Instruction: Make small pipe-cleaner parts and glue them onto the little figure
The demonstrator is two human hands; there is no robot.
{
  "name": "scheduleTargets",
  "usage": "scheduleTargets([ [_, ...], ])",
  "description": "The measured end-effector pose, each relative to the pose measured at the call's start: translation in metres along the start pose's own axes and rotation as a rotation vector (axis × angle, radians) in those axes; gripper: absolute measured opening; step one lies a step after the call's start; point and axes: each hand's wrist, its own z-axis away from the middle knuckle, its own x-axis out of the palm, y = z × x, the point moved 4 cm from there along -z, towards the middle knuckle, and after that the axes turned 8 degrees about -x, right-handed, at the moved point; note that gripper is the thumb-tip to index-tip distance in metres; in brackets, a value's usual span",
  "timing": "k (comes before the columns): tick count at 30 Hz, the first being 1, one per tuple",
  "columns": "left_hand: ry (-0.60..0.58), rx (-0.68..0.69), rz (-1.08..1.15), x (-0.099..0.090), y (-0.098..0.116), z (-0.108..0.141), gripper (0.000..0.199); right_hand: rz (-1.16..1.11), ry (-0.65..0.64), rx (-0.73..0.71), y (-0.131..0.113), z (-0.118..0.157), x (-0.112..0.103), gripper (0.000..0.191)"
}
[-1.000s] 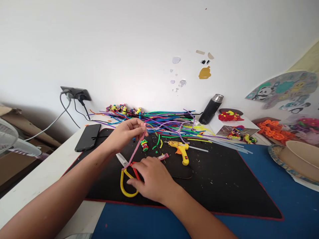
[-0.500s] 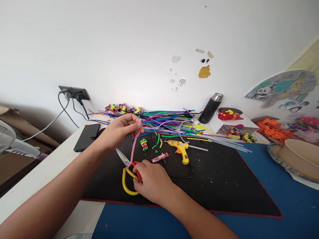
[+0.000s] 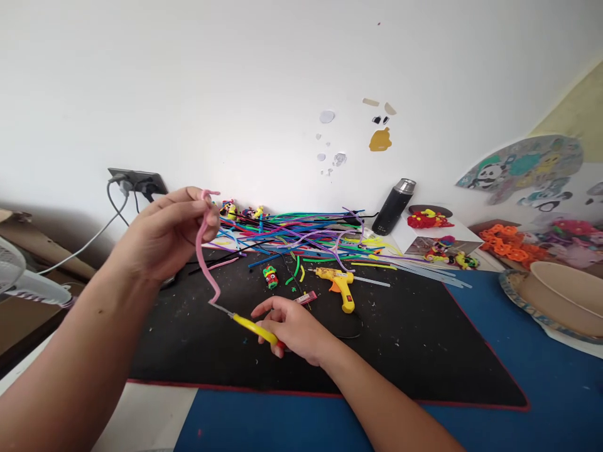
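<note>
Left hand (image 3: 164, 235): thumb and fingertips pinch a pink fuzzy pipe cleaner (image 3: 203, 267) near its bent upper end, raised above the black rectangular mat with a red edge (image 3: 400, 364). Right hand (image 3: 294, 329): fingers wrapped about the handles of metal scissors with yellow and red grips (image 3: 254, 328), blades pointing left, seen nearly edge-on. The high pinch probably keeps the strand clear of the mat and within the blades' reach.

Strand relative to grip: a short tip projects to the right above the left fingertips; the rest hangs below in a kinked curve, its lower end at the blade tips, left of the right hand. Whether the blades close on it: cannot tell.
</note>
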Motion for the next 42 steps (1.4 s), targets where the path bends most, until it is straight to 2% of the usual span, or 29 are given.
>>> scheduleTargets([
  [2,0.02,-0.031,-0.053,-0.001,-0.004,-0.001,0.006,-0.124,0.013,0.034,0.001,-0.001,0.0,0.023],
  [4,0.043,-0.052,-0.069,0.0,-0.008,-0.001,0.006,-0.251,0.035,-0.005,-0.004,-0.001,-0.002,0.034],
  [7,0.077,-0.064,-0.071,0.002,-0.013,0.0,0.011,-0.447,0.036,-0.167,-0.022,0.004,-0.01,0.051],
  [10,0.064,-0.131,-0.094,0.004,-0.021,0.0,0.021,-0.542,0.042,-0.312,-0.037,0.01,-0.02,0.06],
  [13,0.029,-0.198,-0.118,0.008,-0.033,0.0,0.027,-0.511,0.063,-0.328,-0.038,0.011,-0.022,0.067],
  [16,0.004,-0.22,-0.199,0.013,-0.042,0.0,0.031,-0.365,0.038,-0.276,-0.033,0.01,-0.016,0.057],
  [19,-0.035,-0.213,-0.262,0.017,-0.047,0.0,0.032,-0.29,-0.011,-0.301,-0.037,0.012,-0.012,0.055],
  [27,-0.071,-0.221,-0.301,0.02,-0.057,-0.003,0.03,-0.363,-0.026,-0.442,-0.054,0.022,-0.02,0.066],
  [32,-0.078,-0.225,-0.313,0.022,-0.061,-0.001,0.027,-0.415,-0.105,-0.491,-0.054,0.025,-0.02,0.073],
  [36,-0.06,-0.217,-0.295,0.025,-0.058,0.0,0.03,-0.467,-0.065,-0.488,-0.051,0.024,-0.021,0.069],
  [40,-0.031,-0.214,-0.278,0.027,-0.058,0.0,0.032,-0.429,0.001,-0.454,-0.048,0.02,-0.022,0.056],
  [42,-0.01,-0.218,-0.247,0.026,-0.061,0.0,0.03,-0.407,-0.001,-0.445,-0.046,0.019,-0.02,0.057],
])
